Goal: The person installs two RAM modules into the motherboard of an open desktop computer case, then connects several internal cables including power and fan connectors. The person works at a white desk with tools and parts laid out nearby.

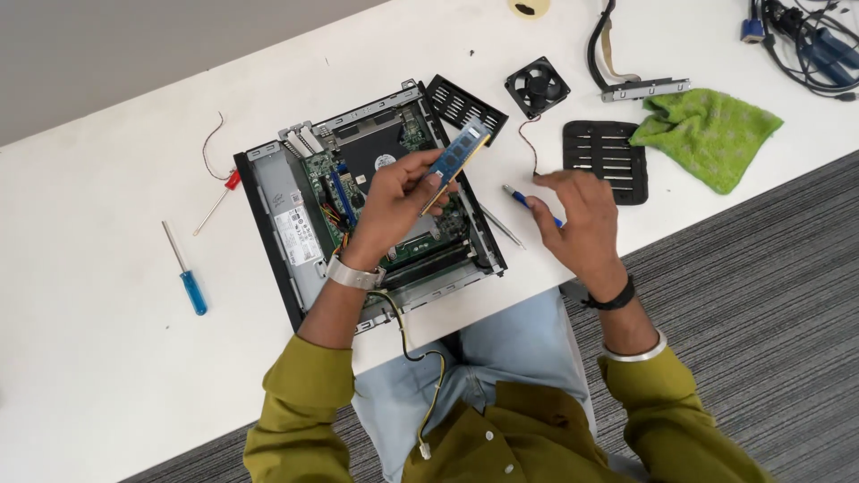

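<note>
The left hand (394, 199) is pinching a blue memory stick (456, 159) over the open computer case (376, 201) while the right hand's (582, 219) loosely curled fingers are touching a screwdriver (528, 201); a slack pinch could be dropping it onto the board.

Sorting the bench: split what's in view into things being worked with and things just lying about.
In hand:
left hand holding blue memory stick
open computer case
right hand over blue-handled screwdriver

Lying about:
green cloth
loose fan
black vent panel
red-handled screwdriver
second blue screwdriver

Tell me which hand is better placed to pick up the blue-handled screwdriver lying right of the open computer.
Right. The right hand hovers directly over that screwdriver with loose fingers, holding nothing I can make out. The left hand is occupied, pinching a memory module above the open computer case.
</note>
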